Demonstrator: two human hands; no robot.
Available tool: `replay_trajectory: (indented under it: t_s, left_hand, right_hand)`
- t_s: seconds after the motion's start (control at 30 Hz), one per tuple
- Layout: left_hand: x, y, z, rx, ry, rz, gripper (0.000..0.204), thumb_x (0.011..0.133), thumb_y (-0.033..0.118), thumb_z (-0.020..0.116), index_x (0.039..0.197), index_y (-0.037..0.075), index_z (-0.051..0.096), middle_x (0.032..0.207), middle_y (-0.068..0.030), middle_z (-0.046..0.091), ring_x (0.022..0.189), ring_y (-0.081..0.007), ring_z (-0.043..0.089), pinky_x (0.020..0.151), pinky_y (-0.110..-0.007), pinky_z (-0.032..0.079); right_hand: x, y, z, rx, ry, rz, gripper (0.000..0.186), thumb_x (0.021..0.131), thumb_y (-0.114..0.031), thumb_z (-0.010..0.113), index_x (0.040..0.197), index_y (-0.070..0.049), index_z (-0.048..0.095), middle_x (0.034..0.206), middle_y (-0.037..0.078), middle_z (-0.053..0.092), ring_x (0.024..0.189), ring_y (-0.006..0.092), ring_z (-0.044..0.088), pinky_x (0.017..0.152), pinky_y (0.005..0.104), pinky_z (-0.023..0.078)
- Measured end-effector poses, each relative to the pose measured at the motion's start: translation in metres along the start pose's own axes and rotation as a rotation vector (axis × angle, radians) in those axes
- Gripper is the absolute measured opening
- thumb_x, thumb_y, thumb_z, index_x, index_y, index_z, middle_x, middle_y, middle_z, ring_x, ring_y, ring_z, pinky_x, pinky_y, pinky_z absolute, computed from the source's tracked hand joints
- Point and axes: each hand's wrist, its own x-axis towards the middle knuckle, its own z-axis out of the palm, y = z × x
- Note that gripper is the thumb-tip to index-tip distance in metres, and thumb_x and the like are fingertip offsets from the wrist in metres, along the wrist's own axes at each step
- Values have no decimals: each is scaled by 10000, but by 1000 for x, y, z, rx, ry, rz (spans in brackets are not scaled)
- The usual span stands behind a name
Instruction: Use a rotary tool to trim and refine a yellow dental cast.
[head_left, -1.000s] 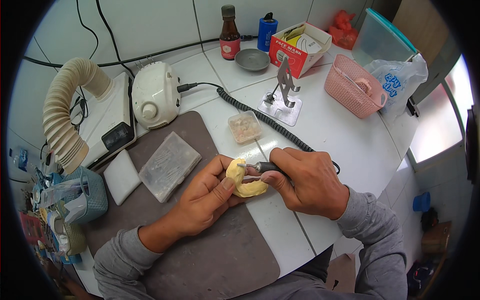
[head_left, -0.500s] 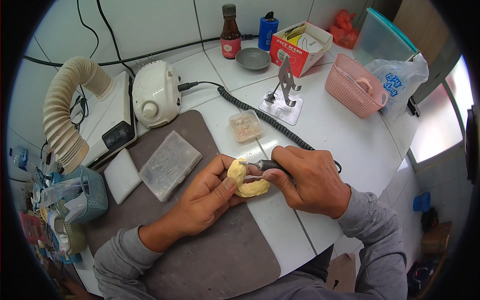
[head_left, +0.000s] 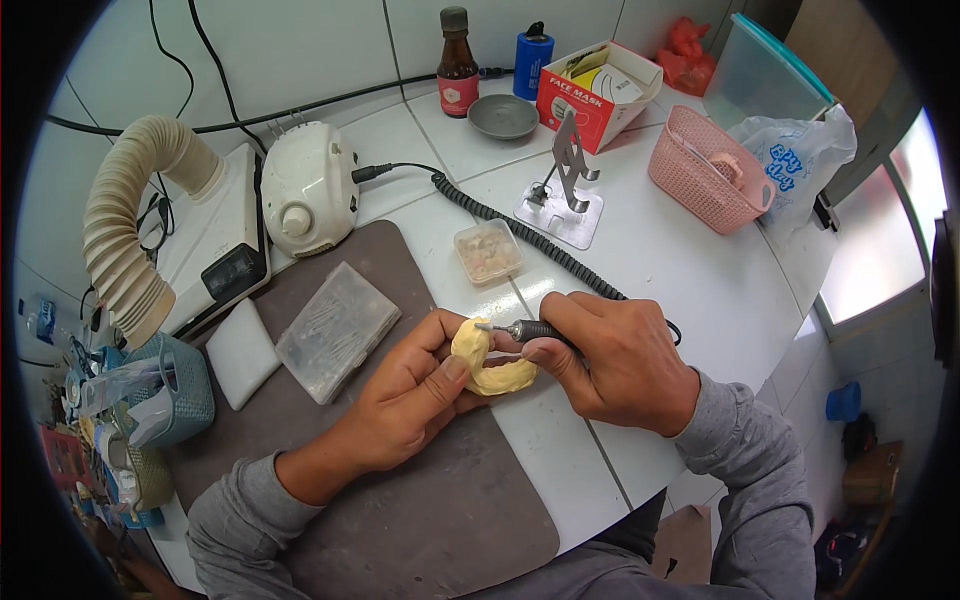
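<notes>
My left hand [head_left: 410, 410] is closed around a pale yellow horseshoe-shaped dental cast [head_left: 500, 377], its thumb on the cast's left side. My right hand [head_left: 610, 370] grips a dark rotary handpiece [head_left: 532, 330], whose small tip touches or nearly touches the top of the cast's left arm. A coiled black cord [head_left: 510, 225] runs from the white control unit [head_left: 310, 180] toward the handpiece. Beyond my hands sits a small clear box [head_left: 488, 250] of pale pieces. To the left lie a clear case of burs [head_left: 338, 330] and a white flat block [head_left: 242, 355] on a brown mat [head_left: 420, 530].
A white machine with a ribbed hose [head_left: 125, 230] and a blue basket [head_left: 185, 400] stand at left. A metal stand [head_left: 560, 215], brown bottle [head_left: 457, 75], grey dish [head_left: 502, 117], blue cylinder [head_left: 532, 70], red mask box [head_left: 577, 110], pink basket [head_left: 690, 170] and plastic bag [head_left: 800, 180] line the back.
My hands, the cast and the handpiece are almost still, apart from very slight shifts. Nothing has been taken hold of or let go.
</notes>
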Motion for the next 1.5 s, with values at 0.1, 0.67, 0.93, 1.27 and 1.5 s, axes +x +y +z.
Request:
replay_trajectory:
  t_s: [0.1, 0.67, 0.93, 1.27, 1.5]
  left_hand:
    - [0, 0, -1, 2, -6, -5, 335, 1221, 216, 435, 1493, 21, 434, 1550, -141, 540, 1484, -225, 545, 1261, -431, 452]
    - [0, 1, 0, 18, -6, -17, 336, 1223, 217, 429, 1494, 18, 429, 1563, -149, 533, 1495, -228, 538, 1271, -438, 446]
    - [-1, 2, 1, 13, -8, -14, 338, 1223, 218, 428, 1497, 20, 432, 1553, -137, 541, 1492, -223, 538, 1273, -436, 444]
    - [0, 3, 5, 3, 42, -39, 381, 1189, 267, 539, 1475, 33, 444, 1490, -118, 559, 1448, -228, 561, 1269, -484, 435]
    - [-1, 0, -1, 15, -15, -8, 343, 1223, 222, 442, 1502, 23, 435, 1541, -119, 548, 1471, -199, 548, 1257, -409, 451]
  right_hand:
    - [0, -3, 0, 19, -2, -3, 379, 1087, -410, 691, 939, -68, 618, 712, 91, 604, 546, 320, 616, 489, 445, 444]
    - [0, -1, -1, 8, 1, -9, 373, 1093, -411, 685, 947, -73, 622, 711, 85, 601, 546, 314, 615, 491, 443, 446]
    - [0, 0, 0, 9, 2, -4, 381, 1092, -419, 685, 945, -72, 628, 709, 89, 603, 538, 314, 612, 485, 442, 440]
    - [-1, 0, -1, 2, 0, -11, 377, 1088, -422, 690, 953, -75, 632, 706, 84, 598, 535, 310, 608, 482, 435, 438]
    - [0, -3, -2, 5, 1, -15, 372, 1084, -417, 698, 961, -72, 635, 715, 82, 607, 544, 305, 611, 488, 432, 441]
